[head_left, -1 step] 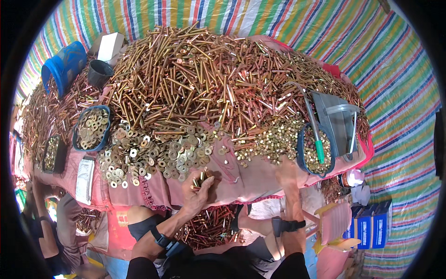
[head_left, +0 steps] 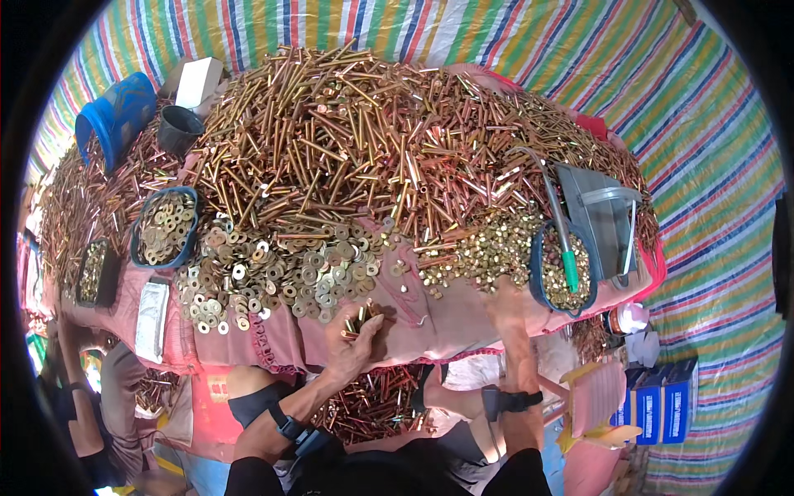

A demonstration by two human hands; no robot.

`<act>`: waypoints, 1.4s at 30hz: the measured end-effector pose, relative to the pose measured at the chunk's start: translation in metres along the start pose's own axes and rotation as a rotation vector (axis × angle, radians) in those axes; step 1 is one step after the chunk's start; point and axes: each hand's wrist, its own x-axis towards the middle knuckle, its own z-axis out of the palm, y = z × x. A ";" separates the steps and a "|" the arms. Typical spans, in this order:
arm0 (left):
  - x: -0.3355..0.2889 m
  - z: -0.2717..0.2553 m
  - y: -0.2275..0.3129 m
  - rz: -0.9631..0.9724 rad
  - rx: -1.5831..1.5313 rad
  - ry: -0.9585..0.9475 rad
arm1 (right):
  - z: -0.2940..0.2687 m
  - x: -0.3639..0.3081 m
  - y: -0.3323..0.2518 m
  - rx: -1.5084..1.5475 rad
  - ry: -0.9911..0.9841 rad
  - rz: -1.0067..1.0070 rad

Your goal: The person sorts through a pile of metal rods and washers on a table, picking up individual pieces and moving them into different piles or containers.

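Note:
My left hand (head_left: 356, 341) is closed around several short brass-coloured bolts (head_left: 357, 318), their ends poking up between thumb and fingers. It rests at the near edge of a pink cloth (head_left: 442, 322), just in front of a spread of flat washers (head_left: 318, 277). My right hand (head_left: 506, 310) reaches to the near side of a heap of small golden nuts (head_left: 488, 248). Its fingertips touch or hover at the nuts; glare blurs them, so I cannot tell whether they pinch one. Behind both hands rises a large pile of long copper-coloured bolts (head_left: 347, 140).
A blue tub of nuts (head_left: 538, 273) with a green-handled tool (head_left: 569, 269) stands right, beside a grey scoop (head_left: 583, 207). Left are a tub of washers (head_left: 134, 248), a black cup (head_left: 178, 131) and a blue bucket (head_left: 124, 116). Another person's arm (head_left: 78, 388) shows at far left.
My right hand has shifted very slightly left at the nuts. The left hand stays in place with its bolts.

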 end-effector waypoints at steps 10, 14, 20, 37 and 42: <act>0.005 0.001 0.005 0.133 0.089 0.061 | 0.010 0.005 -0.070 0.514 0.093 -0.276; 0.006 0.000 0.009 0.145 0.108 0.060 | 0.004 -0.001 -0.087 0.529 0.154 -0.430; 0.006 -0.006 0.006 0.106 0.187 0.025 | 0.007 -0.018 -0.112 0.543 0.084 -0.531; 0.006 -0.001 0.018 -0.005 -0.103 -0.007 | -0.001 -0.009 -0.122 -0.013 0.405 -0.629; 0.002 0.001 0.014 -0.063 -0.097 0.044 | -0.007 -0.013 -0.120 0.009 0.410 -0.510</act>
